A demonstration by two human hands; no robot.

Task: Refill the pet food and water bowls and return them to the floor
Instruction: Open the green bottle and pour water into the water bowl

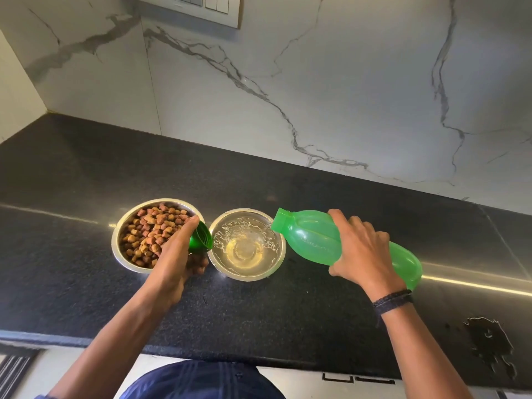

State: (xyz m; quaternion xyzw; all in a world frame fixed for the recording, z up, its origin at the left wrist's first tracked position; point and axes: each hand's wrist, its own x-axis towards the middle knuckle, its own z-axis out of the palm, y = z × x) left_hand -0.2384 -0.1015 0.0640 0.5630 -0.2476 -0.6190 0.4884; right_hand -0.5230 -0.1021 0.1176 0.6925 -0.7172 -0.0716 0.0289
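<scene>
Two steel bowls stand side by side on the black counter (pixel 86 174). The left bowl (pixel 121 226) is full of brown kibble (pixel 149 226). The right bowl (pixel 247 273) holds rippling water (pixel 244 246). My right hand (pixel 362 251) grips a green plastic bottle (pixel 311 234), tipped almost flat with its open neck over the water bowl's right rim, and a thin stream runs in. My left hand (pixel 178 254) holds the green bottle cap (pixel 200 238) between the two bowls, partly covering the kibble bowl.
A marble-patterned wall (pixel 288 82) backs the counter, with a switch plate (pixel 195 7) at the top. A puddle of spilled water (pixel 489 344) lies on the counter at the near right. The counter's front edge runs just before my body.
</scene>
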